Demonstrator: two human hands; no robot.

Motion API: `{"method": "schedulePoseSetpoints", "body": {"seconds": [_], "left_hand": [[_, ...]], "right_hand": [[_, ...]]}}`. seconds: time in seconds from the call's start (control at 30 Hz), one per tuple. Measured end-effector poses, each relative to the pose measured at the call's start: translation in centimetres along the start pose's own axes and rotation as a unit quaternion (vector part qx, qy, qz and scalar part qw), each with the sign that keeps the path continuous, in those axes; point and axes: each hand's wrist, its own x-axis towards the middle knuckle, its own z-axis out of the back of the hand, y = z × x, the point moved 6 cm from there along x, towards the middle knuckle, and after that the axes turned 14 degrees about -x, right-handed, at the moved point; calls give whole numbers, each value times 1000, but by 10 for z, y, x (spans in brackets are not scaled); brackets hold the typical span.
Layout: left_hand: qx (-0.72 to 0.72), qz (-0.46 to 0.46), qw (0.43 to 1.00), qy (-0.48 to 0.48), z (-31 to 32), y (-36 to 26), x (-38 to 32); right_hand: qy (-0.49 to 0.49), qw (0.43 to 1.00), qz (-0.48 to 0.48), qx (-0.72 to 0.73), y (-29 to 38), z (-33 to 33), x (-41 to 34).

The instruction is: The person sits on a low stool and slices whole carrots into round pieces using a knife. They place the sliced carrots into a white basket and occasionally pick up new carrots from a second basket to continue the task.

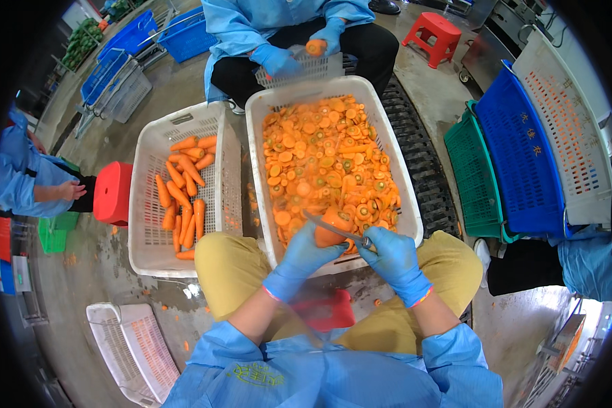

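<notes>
In a blue glove, my left hand (pixel 304 257) grips a thick carrot (pixel 330 228) over the near end of a white plastic crate (pixel 412 209). My right hand (pixel 391 256), gloved alike, holds a knife (pixel 336 229) by its handle, and the blade lies across the carrot's upper side. Beneath both hands the crate is filled with cut carrot tops and slices (pixel 319 163), several with greenish centres. To the left, a second white crate (pixel 138 224) holds several whole carrots (pixel 183 188). My fingers hide part of the carrot.
Opposite sits a co-worker, whose gloved hand (pixel 329 35) holds a carrot piece (pixel 316 47). A red stool (pixel 113 193) adjoins the left crate. Green (pixel 474 173), blue (pixel 523 148) and white crates (pixel 566 122) stand at right. A dark floor grate (pixel 423 148) runs beside the full crate.
</notes>
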Motion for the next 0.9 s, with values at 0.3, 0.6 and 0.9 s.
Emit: {"method": "schedulePoseSetpoints", "body": {"seconds": [0.3, 0.6, 0.9], "left_hand": [[154, 0, 987, -49, 19, -5, 5], [-103, 111, 988, 9, 32, 7, 12], [-275, 157, 948, -23, 20, 17, 13]], "right_hand": [[37, 999, -31, 18, -3, -30, 11], [212, 928, -260, 161, -45, -102, 24], [165, 962, -192, -105, -93, -91, 8]]}}
